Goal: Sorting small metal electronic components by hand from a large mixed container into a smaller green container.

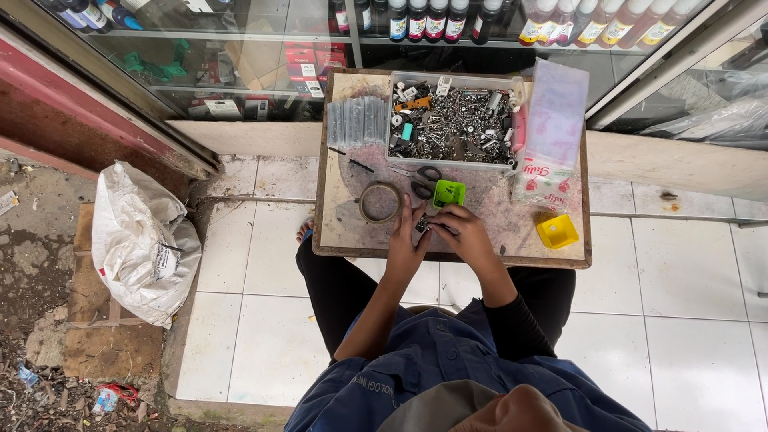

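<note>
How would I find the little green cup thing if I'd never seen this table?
Find the small wooden table with the grey tray of screws. Just below that tray, beside the scissors, sits the green cup. It is bright green and square; the other small cup is yellow.

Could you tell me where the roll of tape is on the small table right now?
In the head view, the tape roll lies flat on the table, just left of the left hand and the scissors.
</note>
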